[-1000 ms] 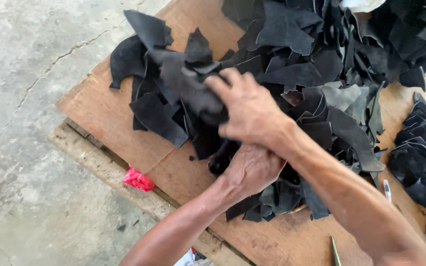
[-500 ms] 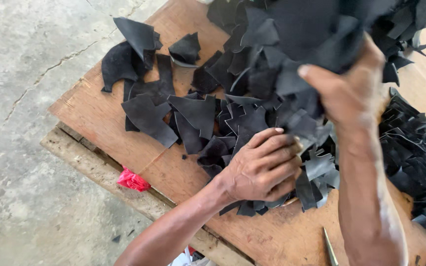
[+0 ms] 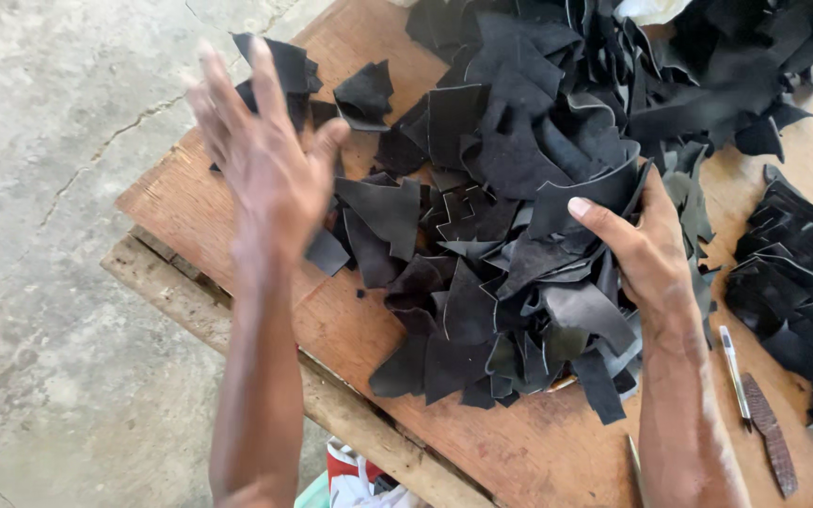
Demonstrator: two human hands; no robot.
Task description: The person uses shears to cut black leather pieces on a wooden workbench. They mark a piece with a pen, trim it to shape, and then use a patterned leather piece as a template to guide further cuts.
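A big heap of black leather-like scraps (image 3: 510,235) covers a brown wooden board (image 3: 190,207). My left hand (image 3: 265,160) hovers over the heap's left edge with its fingers spread and nothing in it; it is blurred by motion. At the heap's right side, my right hand (image 3: 646,249) grips a bunch of the scraps, thumb pressed over a curved black strip. Loose scraps (image 3: 364,94) lie apart near the board's far left corner.
A neater stack of black pieces (image 3: 792,301) lies at the right. A pen (image 3: 734,372) and a brown flat tool (image 3: 770,435) rest beside my right forearm. Cracked concrete floor (image 3: 49,282) lies to the left. A red and white cloth (image 3: 359,480) shows below the board.
My left hand has lifted off the heap and swung left, open. My right hand, earlier raised high with a bunch of scraps, has come down onto the heap's right side.
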